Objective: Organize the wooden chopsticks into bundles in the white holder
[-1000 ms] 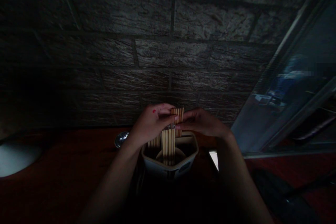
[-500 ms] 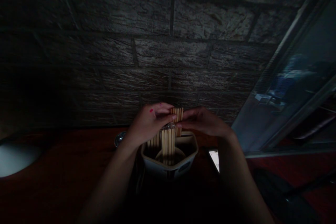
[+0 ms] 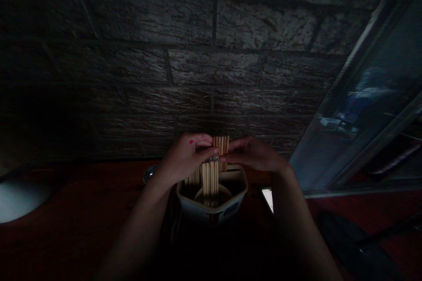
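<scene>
Head view: what is held, and by which hands?

— An upper bundle (image 3: 221,144) of thin wooden sticks is held upright between the left hand (image 3: 188,157) and the right hand (image 3: 253,153), near the back rim of a light-rimmed container (image 3: 198,212).

How are the fingers placed?

— On the left, the thumb is laid along the near side of the sticks and the forefinger is bent behind it, so that the left edge is pinched. On the right, the opposite edge is pinched between thumb and forefinger. The remaining fingers are largely hidden; whether they are spread or pressed together cannot be told. A small clear piece (image 3: 214,158) is seen by the left thumb tip; its nature cannot be told.

What is contained below?

— A front bundle (image 3: 211,182) of paler sticks is stood in the container, just before the upper one, and a left bundle (image 3: 192,179) is partly covered by the left hand.

And the surroundings?

— A lit phone (image 3: 268,198) is laid beside the right forearm, partly covered by it. A shiny metal object (image 3: 150,173) is seen beside the left wrist, on a reddish table (image 3: 99,184) bounded by a block wall (image 3: 191,68).
</scene>
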`<state>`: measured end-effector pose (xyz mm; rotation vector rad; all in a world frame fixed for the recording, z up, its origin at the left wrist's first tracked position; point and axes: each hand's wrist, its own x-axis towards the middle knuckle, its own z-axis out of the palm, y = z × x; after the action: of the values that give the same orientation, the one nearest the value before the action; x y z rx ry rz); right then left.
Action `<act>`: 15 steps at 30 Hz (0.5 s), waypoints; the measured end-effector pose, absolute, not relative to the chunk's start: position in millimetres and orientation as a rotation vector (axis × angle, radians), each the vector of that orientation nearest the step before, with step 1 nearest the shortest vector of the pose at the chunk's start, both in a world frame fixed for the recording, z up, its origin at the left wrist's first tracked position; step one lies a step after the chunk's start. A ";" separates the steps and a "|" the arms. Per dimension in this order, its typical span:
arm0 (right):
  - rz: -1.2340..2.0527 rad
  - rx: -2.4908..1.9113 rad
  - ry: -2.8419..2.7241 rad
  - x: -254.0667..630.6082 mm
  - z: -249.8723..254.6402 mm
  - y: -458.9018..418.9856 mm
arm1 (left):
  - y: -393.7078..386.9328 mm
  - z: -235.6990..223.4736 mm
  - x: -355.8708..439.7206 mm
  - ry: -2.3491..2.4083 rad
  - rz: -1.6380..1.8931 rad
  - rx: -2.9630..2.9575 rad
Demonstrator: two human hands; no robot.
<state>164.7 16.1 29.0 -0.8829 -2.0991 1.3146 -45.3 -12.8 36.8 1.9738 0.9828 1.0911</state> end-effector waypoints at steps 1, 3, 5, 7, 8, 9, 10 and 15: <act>1.305 -0.884 -2.104 164.8 28.8 16.4 | -12.7 36.8 -45.5 0.984 1.092 1.977; 1.288 -0.884 -2.106 164.9 28.2 16.8 | -12.5 36.9 -45.6 0.985 1.094 1.971; 1.273 -0.872 -2.105 165.0 27.8 16.9 | -12.3 36.8 -45.4 0.991 1.103 1.948; 1.253 -0.860 -2.107 165.0 27.6 16.8 | -12.1 36.6 -44.8 0.994 1.116 1.923; 1.240 -0.862 -2.108 165.1 27.5 16.8 | -11.9 36.5 -44.6 0.996 1.120 1.917; 1.229 -0.865 -2.110 165.2 27.3 16.9 | -11.7 36.2 -44.4 0.995 1.122 1.917; 1.224 -0.870 -2.113 165.4 27.1 17.1 | -11.4 35.9 -44.3 0.989 1.124 1.921; 1.246 -0.875 -2.126 167.2 25.8 18.6 | -10.6 34.9 -45.5 0.962 1.099 1.969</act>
<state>167.2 18.6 25.8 -0.8754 -2.1255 1.2456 -45.5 -10.6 34.9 1.9691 0.9621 1.0989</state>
